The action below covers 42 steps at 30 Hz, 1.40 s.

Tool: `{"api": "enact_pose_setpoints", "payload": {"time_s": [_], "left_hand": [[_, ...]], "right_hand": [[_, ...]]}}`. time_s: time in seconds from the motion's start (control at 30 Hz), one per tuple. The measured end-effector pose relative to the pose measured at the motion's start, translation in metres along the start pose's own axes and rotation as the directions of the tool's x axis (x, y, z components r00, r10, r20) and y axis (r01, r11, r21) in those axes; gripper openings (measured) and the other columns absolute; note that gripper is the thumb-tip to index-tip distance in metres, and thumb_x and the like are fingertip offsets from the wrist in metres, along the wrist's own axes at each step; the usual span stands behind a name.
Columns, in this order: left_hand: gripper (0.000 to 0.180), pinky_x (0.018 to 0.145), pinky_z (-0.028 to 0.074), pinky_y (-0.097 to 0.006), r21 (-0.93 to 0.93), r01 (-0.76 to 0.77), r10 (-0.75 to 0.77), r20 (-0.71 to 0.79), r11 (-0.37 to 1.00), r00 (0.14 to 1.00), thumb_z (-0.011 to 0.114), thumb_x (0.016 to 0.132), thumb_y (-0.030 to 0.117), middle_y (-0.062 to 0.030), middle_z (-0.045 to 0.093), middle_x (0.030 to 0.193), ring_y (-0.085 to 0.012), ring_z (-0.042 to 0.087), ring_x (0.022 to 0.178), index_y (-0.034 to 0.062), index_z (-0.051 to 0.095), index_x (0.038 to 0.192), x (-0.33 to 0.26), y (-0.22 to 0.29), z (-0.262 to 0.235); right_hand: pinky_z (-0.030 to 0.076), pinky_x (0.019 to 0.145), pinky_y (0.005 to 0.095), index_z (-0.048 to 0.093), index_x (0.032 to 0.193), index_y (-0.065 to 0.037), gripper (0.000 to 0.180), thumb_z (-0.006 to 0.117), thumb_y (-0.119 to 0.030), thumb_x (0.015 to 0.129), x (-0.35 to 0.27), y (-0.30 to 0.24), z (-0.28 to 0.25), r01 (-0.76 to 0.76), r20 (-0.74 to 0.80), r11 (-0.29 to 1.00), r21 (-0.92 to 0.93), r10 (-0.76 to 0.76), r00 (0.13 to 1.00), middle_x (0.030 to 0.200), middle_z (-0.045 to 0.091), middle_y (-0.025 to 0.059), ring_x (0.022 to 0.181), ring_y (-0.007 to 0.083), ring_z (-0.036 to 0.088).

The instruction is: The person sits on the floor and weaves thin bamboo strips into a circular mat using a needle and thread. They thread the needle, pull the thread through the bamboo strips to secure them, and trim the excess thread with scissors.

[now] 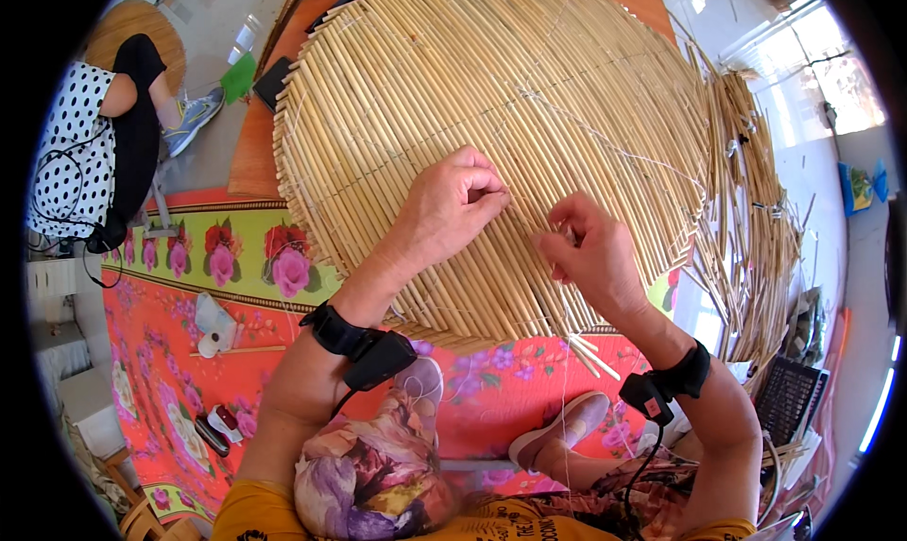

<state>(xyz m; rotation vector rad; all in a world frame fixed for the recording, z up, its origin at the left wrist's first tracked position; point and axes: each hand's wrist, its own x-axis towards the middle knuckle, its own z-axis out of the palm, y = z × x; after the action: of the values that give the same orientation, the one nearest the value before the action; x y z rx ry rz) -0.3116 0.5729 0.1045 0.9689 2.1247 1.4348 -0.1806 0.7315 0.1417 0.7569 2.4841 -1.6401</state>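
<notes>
A large round mat of straight, pale reed stalks (406, 97), tied side by side, lies in front of me. Thin white thread (605, 139) crosses its upper right part, and rows of stitching run over the stalks. Just above the mat's near middle, my left hand (444, 210) is closed, thumb and forefinger pinched together. My right hand (600, 257) is also closed, fingers curled, a short way to the right. Whatever either pinch holds is too fine to make out. A few loose stalk ends (590, 357) stick out at the near edge, where a thread hangs down.
A heap of loose reed stalks (751, 201) lies at the right. Below the mat spreads a red floral cloth (265, 305). At the left are a seated person's leg and shoe (194, 120). A black keyboard (792, 395) is at the lower right.
</notes>
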Motion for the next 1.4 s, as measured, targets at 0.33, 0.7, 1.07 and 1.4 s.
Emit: {"api": "enact_pose_setpoints", "payload": {"time_s": [0.33,0.7,1.07,1.4], "left_hand": [[0.011,0.061,0.046,-0.022,-0.102,0.030,-0.027,0.029,0.994,0.999,0.068,0.084,0.006,-0.0029,0.056,0.088,-0.0070,0.054,0.072,-0.0048,0.065,0.082,0.001,-0.008,0.002],[0.010,0.061,0.046,-0.022,-0.080,0.016,-0.013,0.031,0.997,0.999,0.067,0.084,0.004,-0.0029,0.056,0.088,-0.0075,0.055,0.070,-0.0053,0.064,0.083,0.001,-0.007,0.001],[0.012,0.071,0.051,-0.031,0.021,-0.067,0.065,0.064,0.998,0.996,0.068,0.079,0.009,-0.0082,0.061,0.090,-0.0200,0.064,0.078,-0.0013,0.068,0.085,0.002,-0.007,-0.005],[0.019,0.070,0.051,-0.032,0.009,-0.011,0.009,0.129,1.000,0.992,0.072,0.080,0.015,-0.0082,0.060,0.090,-0.0203,0.063,0.077,-0.0017,0.068,0.086,0.002,0.000,-0.010]], "right_hand": [[0.037,0.047,0.0229,0.062,0.083,0.000,0.007,0.063,-0.006,0.086,-0.009,0.009,0.016,0.310,0.037,0.944,-0.117,-0.307,0.951,0.058,0.051,-0.0005,0.053,0.0020,0.044],[0.040,0.048,0.0271,0.062,0.084,-0.001,0.005,0.063,-0.005,0.085,-0.005,0.010,0.015,0.296,0.005,0.948,-0.113,-0.298,0.955,0.060,0.054,0.0045,0.054,0.0097,0.048],[0.048,0.057,0.0359,0.066,0.088,-0.004,0.011,0.067,-0.014,0.084,0.038,0.004,0.028,0.259,-0.082,0.964,-0.058,-0.263,0.961,0.068,0.062,0.0155,0.059,0.0273,0.062],[0.047,0.052,0.0353,0.066,0.087,-0.004,0.011,0.066,-0.014,0.085,0.039,0.007,0.029,0.275,-0.096,0.957,-0.095,-0.283,0.954,0.063,0.061,0.0137,0.054,0.0252,0.059]]}}
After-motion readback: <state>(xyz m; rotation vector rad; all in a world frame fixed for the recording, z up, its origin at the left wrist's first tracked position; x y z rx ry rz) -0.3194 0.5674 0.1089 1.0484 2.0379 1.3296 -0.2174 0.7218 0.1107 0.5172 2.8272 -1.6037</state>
